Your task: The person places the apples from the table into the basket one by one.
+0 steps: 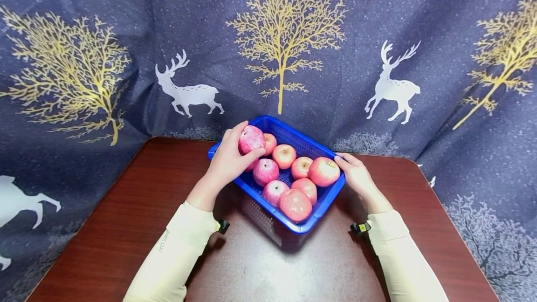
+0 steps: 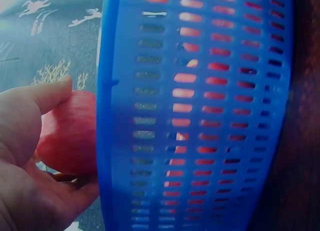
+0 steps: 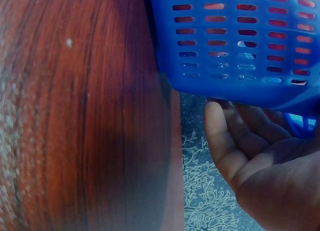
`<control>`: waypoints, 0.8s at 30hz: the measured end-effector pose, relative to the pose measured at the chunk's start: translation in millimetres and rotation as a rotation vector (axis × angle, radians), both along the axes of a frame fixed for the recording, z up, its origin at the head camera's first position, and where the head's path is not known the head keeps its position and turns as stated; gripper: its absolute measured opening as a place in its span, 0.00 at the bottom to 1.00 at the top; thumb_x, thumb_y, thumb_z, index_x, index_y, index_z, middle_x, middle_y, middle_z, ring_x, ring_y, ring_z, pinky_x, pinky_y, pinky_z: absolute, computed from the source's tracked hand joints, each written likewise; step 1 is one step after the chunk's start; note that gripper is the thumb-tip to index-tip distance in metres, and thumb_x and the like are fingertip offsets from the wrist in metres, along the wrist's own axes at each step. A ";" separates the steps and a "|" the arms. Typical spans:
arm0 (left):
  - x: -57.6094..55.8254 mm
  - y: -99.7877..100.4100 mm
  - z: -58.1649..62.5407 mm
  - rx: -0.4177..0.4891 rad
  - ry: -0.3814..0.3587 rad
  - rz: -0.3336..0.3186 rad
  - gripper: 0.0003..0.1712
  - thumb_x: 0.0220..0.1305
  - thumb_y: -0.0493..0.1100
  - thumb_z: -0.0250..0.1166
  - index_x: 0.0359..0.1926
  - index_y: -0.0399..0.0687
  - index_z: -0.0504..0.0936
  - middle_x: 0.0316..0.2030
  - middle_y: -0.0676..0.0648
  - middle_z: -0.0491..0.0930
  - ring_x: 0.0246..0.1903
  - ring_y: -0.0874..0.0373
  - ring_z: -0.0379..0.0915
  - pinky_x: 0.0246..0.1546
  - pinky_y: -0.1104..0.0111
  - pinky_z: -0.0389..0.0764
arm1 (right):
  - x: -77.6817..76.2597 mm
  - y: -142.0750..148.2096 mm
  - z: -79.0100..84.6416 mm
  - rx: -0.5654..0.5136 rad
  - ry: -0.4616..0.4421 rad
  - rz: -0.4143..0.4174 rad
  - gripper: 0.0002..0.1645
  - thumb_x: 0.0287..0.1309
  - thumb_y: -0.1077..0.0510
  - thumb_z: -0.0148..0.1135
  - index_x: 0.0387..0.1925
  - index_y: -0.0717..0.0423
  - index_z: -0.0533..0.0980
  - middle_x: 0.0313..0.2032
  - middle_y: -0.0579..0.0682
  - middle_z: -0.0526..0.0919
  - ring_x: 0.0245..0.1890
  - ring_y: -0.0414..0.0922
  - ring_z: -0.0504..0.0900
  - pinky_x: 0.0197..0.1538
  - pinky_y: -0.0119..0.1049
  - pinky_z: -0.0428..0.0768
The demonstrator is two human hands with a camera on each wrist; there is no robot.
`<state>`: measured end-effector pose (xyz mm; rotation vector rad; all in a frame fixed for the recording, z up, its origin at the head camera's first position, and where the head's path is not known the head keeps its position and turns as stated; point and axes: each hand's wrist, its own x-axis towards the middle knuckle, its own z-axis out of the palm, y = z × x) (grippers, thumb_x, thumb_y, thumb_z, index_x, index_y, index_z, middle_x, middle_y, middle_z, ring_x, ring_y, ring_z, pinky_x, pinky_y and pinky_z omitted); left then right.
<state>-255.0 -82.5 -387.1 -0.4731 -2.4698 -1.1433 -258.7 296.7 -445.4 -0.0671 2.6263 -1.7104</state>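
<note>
My left hand (image 1: 228,157) grips a red striped apple (image 1: 252,140) at the left end of a blue plastic basket (image 1: 268,203). In the left wrist view, thumb and fingers wrap that apple (image 2: 70,136), which shows above the basket's slotted side (image 2: 200,111). Several more apples lie inside the basket, among them a large red-yellow apple (image 1: 324,171) at the right corner and a pinkish apple (image 1: 295,205) at the near corner. My right hand (image 1: 356,176) holds the basket's right end by its rim, fingers curled at the edge in the right wrist view.
Beneath the basket is a dark brown wooden table (image 1: 168,190) with a glossy surface. A dark blue curtain (image 1: 302,27) printed with deer and golden trees hangs close behind the table's back edge and along both sides.
</note>
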 end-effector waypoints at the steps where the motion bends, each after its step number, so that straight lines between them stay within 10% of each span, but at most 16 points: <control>1: 0.7 1.8 -0.5 -0.009 -0.004 -0.008 0.50 0.55 0.67 0.68 0.74 0.57 0.60 0.64 0.44 0.65 0.61 0.53 0.64 0.59 0.54 0.69 | -0.2 0.0 0.1 0.002 0.000 0.002 0.33 0.70 0.36 0.49 0.62 0.53 0.73 0.57 0.55 0.77 0.55 0.49 0.74 0.61 0.44 0.67; 24: 7.4 37.7 -5.9 -0.121 -0.057 -0.180 0.46 0.54 0.64 0.70 0.69 0.56 0.64 0.60 0.49 0.69 0.57 0.56 0.65 0.55 0.56 0.71 | -1.6 0.3 -2.0 -0.002 0.030 -0.003 0.31 0.70 0.37 0.50 0.60 0.55 0.74 0.55 0.56 0.78 0.53 0.50 0.74 0.62 0.47 0.67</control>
